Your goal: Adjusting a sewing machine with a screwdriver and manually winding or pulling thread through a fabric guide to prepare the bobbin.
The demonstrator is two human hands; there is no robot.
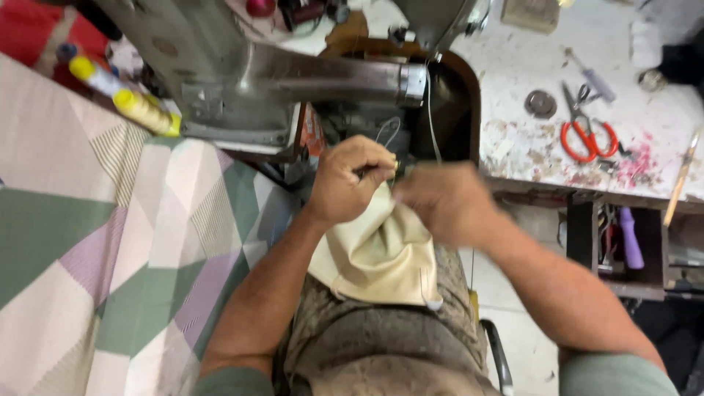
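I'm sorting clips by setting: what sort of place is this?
Probably a sewing or upholstery workshop: a grey metal industrial sewing machine, yellow thread spools, and orange-handled scissors on a stained white worktable.

Bright, even light, glare on the white worktable (528, 66), right hand (444, 202) motion-blurred.

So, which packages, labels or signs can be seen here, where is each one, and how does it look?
Label: a small orange and red printed patch on the sewing machine, just above the left hand; its shape is partly hidden.
Box: a small tan block at the top edge of the white worktable; whether it is a package cannot be told.
No signs or screens are in view.
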